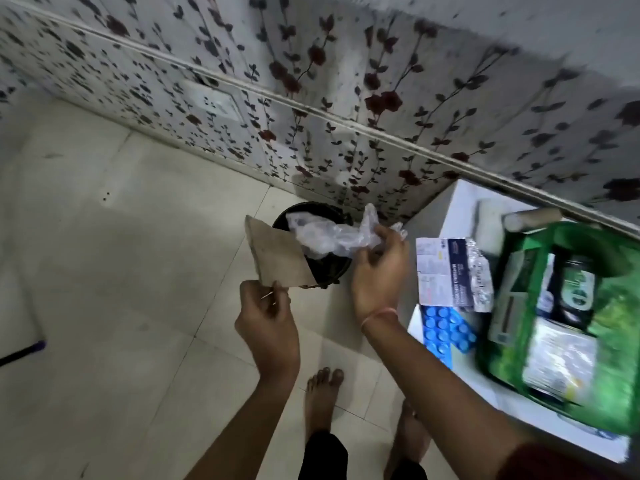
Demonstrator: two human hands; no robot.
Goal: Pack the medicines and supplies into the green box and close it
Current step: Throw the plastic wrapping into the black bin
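Note:
My left hand (268, 325) pinches the lower corner of a brown piece of cardboard (277, 256), which leans over a black bin (320, 247) on the floor. My right hand (379, 268) grips crumpled clear plastic wrap (329, 233) above the bin's mouth. The green box (609, 327) stands open on a white table (460, 209) at the right, with a dark bottle and packets inside it. Beside the box lie a blue blister pack (445, 332), a dark medicine strip with a leaflet (441, 271) and a silver foil strip (479, 275).
A floral-papered wall (311, 98) runs behind the bin and table, with a white socket plate (213, 98) on it. Pale floor tiles (121, 271) spread to the left. My bare feet (322, 396) stand below the bin. A dark stick (24, 353) lies at the left edge.

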